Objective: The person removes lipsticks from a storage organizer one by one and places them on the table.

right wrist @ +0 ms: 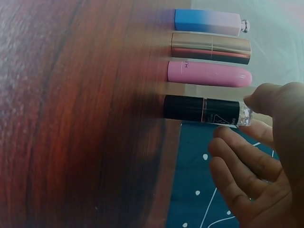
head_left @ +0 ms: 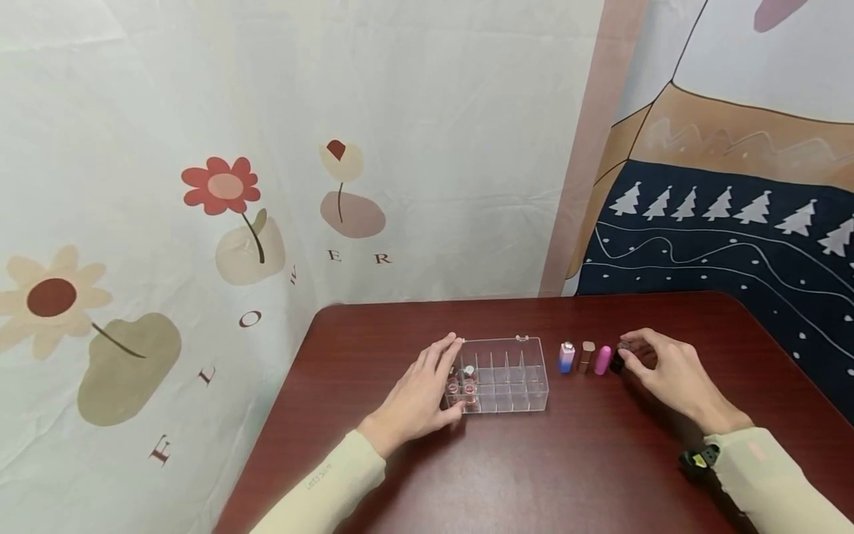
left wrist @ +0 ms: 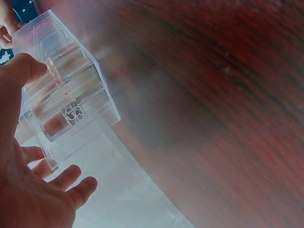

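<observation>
My left hand (head_left: pixel 416 389) grips the left end of a clear divided storage box (head_left: pixel 514 401), thumb at the front wall and fingers toward the back. Several lipsticks (head_left: pixel 470 391) stand in the box's leftmost compartments, partly hidden by the hand. My right hand (head_left: pixel 677 374) pinches the clear top of a black lipstick (right wrist: pixel 184 108) between thumb and index finger, its other fingers loosely bent. The black tube stands upright on the table. Beside it, in a row toward the box, stand a pink lipstick (head_left: pixel 603 360), a gold-brown lipstick (head_left: pixel 586 357) and a blue-and-white lipstick (head_left: pixel 566 358).
The dark red wooden table (head_left: pixel 507 475) carries everything. Behind it hangs a pale cloth with printed flowers (head_left: pixel 220 185), and at the right a dark cloth with white trees (head_left: pixel 720 245). A watch (head_left: pixel 700 458) is on the right wrist.
</observation>
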Action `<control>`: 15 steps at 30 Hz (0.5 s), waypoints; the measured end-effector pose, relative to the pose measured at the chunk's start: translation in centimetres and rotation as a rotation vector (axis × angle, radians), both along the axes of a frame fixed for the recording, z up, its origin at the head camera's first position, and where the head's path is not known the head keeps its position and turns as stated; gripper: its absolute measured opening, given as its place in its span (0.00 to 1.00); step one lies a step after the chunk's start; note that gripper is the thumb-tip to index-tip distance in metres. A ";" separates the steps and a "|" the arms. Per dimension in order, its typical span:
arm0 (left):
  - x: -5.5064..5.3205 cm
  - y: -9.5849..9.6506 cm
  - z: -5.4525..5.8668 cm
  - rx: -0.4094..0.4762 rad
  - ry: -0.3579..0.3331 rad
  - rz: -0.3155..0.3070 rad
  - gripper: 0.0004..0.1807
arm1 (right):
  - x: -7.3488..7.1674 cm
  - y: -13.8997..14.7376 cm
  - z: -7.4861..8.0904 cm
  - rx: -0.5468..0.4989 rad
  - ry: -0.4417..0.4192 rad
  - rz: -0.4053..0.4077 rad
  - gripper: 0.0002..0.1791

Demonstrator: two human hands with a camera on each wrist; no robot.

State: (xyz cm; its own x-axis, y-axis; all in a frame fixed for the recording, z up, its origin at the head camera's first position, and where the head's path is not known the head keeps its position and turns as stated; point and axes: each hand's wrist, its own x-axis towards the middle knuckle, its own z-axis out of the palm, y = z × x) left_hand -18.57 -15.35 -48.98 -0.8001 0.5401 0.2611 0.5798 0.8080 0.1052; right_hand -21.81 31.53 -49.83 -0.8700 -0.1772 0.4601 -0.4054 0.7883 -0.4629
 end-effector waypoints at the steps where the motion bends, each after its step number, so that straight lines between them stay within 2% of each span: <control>1: 0.0 0.0 0.0 0.000 0.002 -0.001 0.61 | 0.0 0.0 0.0 -0.001 -0.001 -0.001 0.16; 15: 0.1 -0.1 0.2 0.018 0.000 -0.013 0.61 | 0.7 -0.9 0.8 0.008 0.013 -0.040 0.22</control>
State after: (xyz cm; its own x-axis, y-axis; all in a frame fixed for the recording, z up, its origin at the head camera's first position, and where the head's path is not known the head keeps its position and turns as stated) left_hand -18.49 -15.47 -48.80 -0.7927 0.5459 0.2714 0.5906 0.7980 0.1199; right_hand -21.15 30.62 -49.05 -0.8704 -0.1460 0.4702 -0.3794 0.8074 -0.4517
